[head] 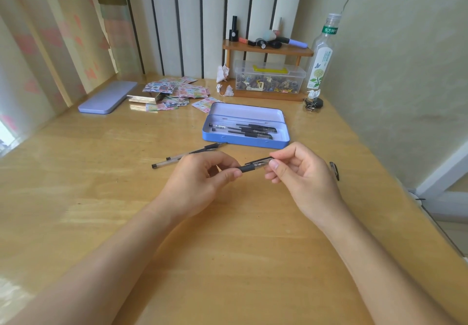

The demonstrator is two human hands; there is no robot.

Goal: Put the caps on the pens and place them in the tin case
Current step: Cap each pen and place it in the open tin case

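Note:
A black gel pen (249, 167) is held level above the wooden table between both hands. My left hand (200, 182) grips its barrel, whose tail end (159, 164) sticks out to the left. My right hand (301, 172) pinches the clear cap (262, 163) on the pen's tip end. Another uncapped pen (202, 149) lies on the table just behind my left hand. A loose cap (334, 170) lies to the right of my right hand. The open blue tin case (243, 142) stands beyond the hands with three capped pens (250, 130) inside.
The tin's purple lid (107, 97) lies at the far left beside scattered stickers (174, 91). A small wooden shelf (268, 51) with cosmetics, a clear box (269, 77), a bottle (321, 53) and keys (314, 103) stand at the back right. The table edge runs along the right.

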